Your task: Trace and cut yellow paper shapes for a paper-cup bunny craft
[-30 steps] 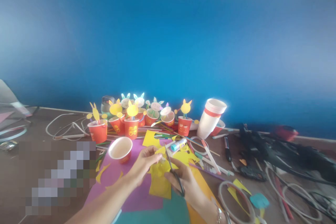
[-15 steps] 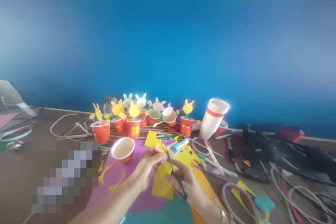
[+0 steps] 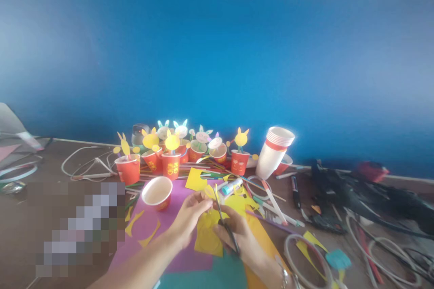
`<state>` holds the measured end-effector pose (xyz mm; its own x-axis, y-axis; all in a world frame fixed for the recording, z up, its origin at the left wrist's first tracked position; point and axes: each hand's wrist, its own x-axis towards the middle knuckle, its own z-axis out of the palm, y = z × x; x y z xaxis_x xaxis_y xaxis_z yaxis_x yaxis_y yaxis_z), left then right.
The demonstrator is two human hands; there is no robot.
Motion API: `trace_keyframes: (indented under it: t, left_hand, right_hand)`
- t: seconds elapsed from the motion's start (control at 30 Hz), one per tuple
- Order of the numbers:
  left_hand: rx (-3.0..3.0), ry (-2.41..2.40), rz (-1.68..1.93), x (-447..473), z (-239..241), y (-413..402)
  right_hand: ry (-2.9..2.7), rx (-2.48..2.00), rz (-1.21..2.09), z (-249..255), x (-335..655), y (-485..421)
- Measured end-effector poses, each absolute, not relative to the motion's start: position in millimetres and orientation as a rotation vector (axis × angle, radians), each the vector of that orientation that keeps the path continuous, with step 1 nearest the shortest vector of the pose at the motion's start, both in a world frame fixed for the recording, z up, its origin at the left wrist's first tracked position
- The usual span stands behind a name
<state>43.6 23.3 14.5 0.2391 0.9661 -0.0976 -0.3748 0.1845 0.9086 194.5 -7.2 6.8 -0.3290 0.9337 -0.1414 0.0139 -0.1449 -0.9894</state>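
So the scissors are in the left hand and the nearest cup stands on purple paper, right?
Not quite: the head view shows the scissors in the right hand, not the left hand. The nearest cup does stand on purple paper.

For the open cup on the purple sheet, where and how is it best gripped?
Probably by its outer wall just below the rim, coming from the left. The cup appears upright, mouth up, and flares toward that rim, which should resist slipping. Red cups stand behind it, and the left hand is on its right.
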Motion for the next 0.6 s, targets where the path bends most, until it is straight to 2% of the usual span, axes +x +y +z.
trace_keyframes:
  t: [0.6]
  left_hand:
    - [0.858,0.758,1.098,44.5,10.9,27.3]
  right_hand:
    - [-1.393,-1.176,1.566,0.6,194.5,-5.3]
